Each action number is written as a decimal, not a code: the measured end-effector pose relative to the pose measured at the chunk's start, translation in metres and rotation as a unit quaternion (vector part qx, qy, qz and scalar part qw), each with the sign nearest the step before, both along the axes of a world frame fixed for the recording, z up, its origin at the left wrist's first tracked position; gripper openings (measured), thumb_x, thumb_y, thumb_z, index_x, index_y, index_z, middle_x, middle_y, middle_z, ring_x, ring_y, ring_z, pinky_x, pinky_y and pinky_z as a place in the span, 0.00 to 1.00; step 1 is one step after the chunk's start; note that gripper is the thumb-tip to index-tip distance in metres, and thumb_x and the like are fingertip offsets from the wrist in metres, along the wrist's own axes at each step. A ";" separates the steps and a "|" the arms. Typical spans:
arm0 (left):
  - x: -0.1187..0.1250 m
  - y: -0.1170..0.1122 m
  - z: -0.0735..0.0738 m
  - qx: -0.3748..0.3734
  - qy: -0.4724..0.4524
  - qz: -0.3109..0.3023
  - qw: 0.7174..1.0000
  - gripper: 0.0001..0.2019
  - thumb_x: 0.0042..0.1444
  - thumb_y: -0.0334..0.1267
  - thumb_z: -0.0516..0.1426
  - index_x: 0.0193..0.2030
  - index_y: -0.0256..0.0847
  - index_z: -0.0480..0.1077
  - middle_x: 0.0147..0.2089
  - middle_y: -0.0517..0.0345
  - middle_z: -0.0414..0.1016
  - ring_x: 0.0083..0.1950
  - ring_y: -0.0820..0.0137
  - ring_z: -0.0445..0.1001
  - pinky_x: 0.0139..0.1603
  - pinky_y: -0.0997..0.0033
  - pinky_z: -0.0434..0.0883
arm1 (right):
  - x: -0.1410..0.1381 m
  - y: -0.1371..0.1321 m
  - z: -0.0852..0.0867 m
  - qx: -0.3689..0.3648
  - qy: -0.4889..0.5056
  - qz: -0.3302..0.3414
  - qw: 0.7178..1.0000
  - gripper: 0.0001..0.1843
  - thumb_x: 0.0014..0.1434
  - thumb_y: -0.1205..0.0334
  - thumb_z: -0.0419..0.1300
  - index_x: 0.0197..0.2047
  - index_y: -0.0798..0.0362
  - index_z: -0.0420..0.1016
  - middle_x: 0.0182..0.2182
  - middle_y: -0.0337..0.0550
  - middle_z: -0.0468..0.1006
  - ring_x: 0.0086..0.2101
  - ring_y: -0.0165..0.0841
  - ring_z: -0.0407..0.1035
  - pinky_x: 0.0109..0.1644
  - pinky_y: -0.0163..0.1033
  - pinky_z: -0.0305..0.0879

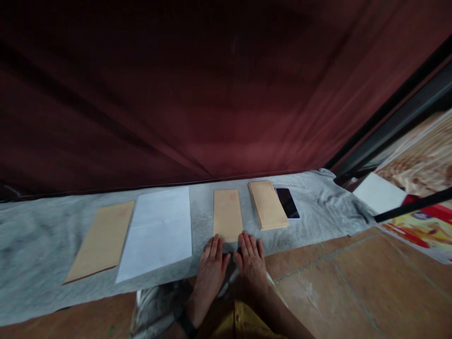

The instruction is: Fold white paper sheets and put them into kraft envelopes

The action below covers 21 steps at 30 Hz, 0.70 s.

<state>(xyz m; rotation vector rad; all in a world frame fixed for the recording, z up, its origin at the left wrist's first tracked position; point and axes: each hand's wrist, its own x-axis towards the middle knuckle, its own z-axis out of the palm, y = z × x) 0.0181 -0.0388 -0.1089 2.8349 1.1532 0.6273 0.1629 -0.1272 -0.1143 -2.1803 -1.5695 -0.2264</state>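
Both hands lie flat, side by side, on a grey cloth [42, 235] spread on the floor. My left hand [211, 261] and my right hand [251, 259] have their fingers stretched out, and the fingertips touch the near edge of a single brown envelope [228, 214]. Neither hand holds anything. To the right of it sits a stack of brown envelopes [268, 205], and a dark phone [287, 203] lies beside that stack. Left of the hands are a white sheet of paper [158, 230] and a larger brown envelope [102, 240].
A dark red curtain [212, 94] hangs behind the cloth. Brown floor tiles [353, 282] run to the right. At the far right lie a white sheet [379, 193] and a colourful printed poster [420, 226], crossed by a black bar [413, 205].
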 end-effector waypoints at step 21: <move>0.008 -0.006 0.016 -0.009 0.121 -0.079 0.989 0.32 0.62 0.28 0.46 0.74 0.28 0.55 0.75 0.40 0.58 0.77 0.60 0.54 0.77 0.55 0.55 | -0.008 0.008 0.021 -0.068 0.037 0.104 0.992 0.28 0.74 0.59 0.45 0.73 0.58 0.59 0.69 0.56 0.65 0.69 0.44 0.55 0.73 0.59 0.48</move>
